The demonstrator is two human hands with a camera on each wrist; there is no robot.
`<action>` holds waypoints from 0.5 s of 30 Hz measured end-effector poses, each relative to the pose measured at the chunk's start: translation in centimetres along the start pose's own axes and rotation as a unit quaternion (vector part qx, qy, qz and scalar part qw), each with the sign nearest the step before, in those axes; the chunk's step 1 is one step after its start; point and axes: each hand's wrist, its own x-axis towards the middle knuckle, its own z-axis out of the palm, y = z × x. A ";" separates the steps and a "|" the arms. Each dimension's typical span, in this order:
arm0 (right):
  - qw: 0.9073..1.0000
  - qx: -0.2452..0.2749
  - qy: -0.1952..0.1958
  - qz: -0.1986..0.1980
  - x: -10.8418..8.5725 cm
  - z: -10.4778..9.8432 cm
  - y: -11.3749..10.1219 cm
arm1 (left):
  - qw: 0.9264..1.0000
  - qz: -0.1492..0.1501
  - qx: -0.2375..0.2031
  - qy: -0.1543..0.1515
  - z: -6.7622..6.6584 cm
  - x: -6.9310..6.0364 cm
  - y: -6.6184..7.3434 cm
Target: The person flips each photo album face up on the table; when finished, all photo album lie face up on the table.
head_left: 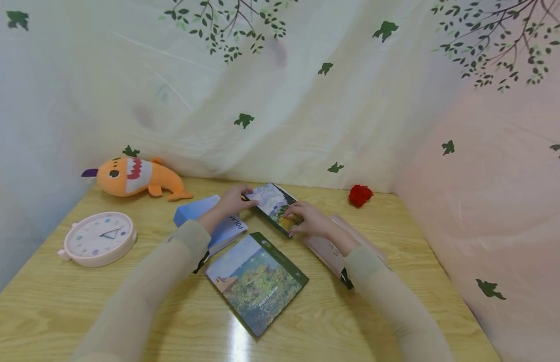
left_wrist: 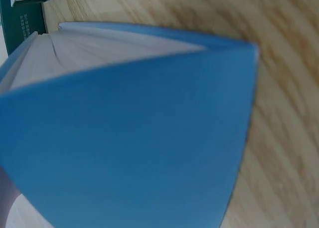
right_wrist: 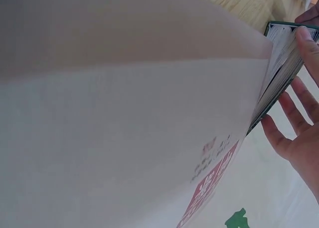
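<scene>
Both hands are at a photo album (head_left: pixel 268 201) with a painted landscape cover and dark green edges, towards the back of the table. My left hand (head_left: pixel 235 200) holds its far left end, thumb over the cover. At the near right end, my right hand (head_left: pixel 309 219) grips it with bent fingers. In the right wrist view the right hand (right_wrist: pixel 299 138) is around the album's page edges (right_wrist: pixel 281 63). Under the left forearm a blue box-like book (head_left: pixel 225 231) stands, filling much of the left wrist view. A pale pink book (head_left: pixel 327 251) lies beneath the right forearm.
A larger album (head_left: pixel 259 281) marked PHOTO ALBUM lies in front, between the forearms. On the left are a pink round clock (head_left: pixel 99 239) and an orange plush shark (head_left: pixel 137 177). A red fuzzy ball (head_left: pixel 360 195) sits at the back right. Printed cloth (head_left: pixel 289 110) hangs behind the table.
</scene>
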 end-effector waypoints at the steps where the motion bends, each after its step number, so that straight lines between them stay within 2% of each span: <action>1: 1.000 -0.003 -0.003 0.003 0.1 0.0 0.0 | 1.000 0.001 0.000 0.000 0.0 0.0 0.0; 8: 0.999 -0.013 -0.034 0.008 0.1 0.0 -0.7 | 1.000 -0.015 -0.013 -0.017 -0.1 -0.1 -0.2; 15: 0.999 0.002 -0.050 0.004 -0.4 -0.1 -1.2 | 0.999 0.001 0.027 -0.023 -0.2 -0.7 0.3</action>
